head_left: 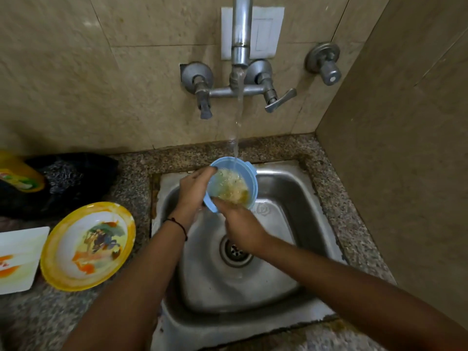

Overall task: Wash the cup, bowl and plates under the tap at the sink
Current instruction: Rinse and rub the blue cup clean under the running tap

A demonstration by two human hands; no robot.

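Dim, warm indoor light. Soft glare lies on the steel sink (298, 198) just beyond the hands; deep shadow fills the counter (76, 173) far to their left. Wide-angle bending curves the edges, and the forearms nearest the camera blur.

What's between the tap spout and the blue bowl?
Only the falling water stream: it runs from the tap spout into the blue bowl. Head view shows it.

Left hand (193, 188) gripping, right hand (241, 230) fingers curled
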